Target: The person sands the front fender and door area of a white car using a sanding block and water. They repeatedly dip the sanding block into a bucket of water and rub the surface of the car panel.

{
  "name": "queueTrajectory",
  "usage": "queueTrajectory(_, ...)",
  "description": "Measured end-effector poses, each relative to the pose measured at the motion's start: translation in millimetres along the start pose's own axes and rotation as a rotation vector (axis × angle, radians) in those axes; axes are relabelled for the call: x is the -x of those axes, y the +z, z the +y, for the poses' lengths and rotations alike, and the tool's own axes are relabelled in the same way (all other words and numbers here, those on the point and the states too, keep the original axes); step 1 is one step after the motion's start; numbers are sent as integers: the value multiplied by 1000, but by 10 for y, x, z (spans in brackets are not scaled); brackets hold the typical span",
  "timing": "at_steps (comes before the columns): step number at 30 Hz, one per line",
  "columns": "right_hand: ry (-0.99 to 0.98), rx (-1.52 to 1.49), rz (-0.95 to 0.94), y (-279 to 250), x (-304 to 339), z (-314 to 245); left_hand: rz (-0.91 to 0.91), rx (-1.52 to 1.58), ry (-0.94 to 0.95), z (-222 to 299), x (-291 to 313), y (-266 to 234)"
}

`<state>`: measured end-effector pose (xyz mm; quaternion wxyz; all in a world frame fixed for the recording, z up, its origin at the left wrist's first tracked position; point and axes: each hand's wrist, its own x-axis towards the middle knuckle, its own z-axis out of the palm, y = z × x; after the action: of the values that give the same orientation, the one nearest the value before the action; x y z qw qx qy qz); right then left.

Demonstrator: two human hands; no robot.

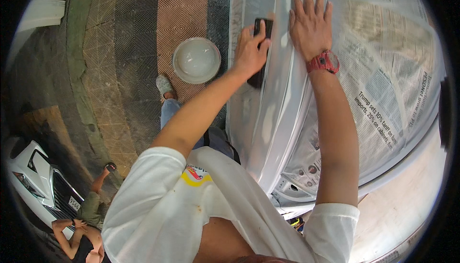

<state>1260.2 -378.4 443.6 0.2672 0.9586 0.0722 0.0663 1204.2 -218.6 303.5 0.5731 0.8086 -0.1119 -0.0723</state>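
Observation:
My left hand (250, 51) grips a small black block (262, 28) and presses it against the pale grey side of a car body (268, 119). My right hand (310, 21) lies flat with fingers spread on the same panel, just right of the block, beside the window edge. A red watch (323, 62) sits on my right wrist. Sheets of newspaper (383, 71) cover the car's window area to the right of my right arm.
A round grey bowl (196, 59) stands on the patterned paved ground left of the car, near my shoe (164, 85). A white car (38, 181) is parked at the lower left, with a person (84, 220) beside it.

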Motion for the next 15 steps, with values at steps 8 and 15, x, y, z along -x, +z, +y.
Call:
queueTrajectory(8,0,24,-19,-12,6,-12,33,-43,74,14,-65,1)
queueTrajectory(15,-8,3,-19,-18,-21,-31,-15,-37,-115,-93,-809,-81)
